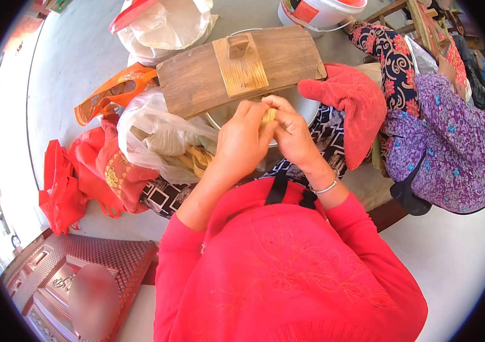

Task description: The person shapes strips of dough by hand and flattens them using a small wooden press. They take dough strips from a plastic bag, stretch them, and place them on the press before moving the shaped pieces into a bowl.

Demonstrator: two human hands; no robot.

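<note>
My left hand [239, 139] and my right hand [296, 137] meet over the near edge of a metal basin [212, 121]. Their fingers are closed around a small yellowish piece [268, 117], mostly covered by the fingers, so I cannot make out its kind. Across the basin's far side lies a brown wooden board [191, 77] with a paler wood strip [234, 68] fixed to it. A small upright block stands on that strip. Left of my left hand, a clear plastic bag [145, 128] lies on my lap with yellow-brown strips [198, 161] at its mouth.
A red towel [356, 108] drapes over my right knee. Orange [114, 91] and red bags [63, 185] sit at the left. A white sack [165, 28] and a white bucket [316, 14] stand beyond the board. Another person in purple patterned clothing [453, 142] sits close at the right.
</note>
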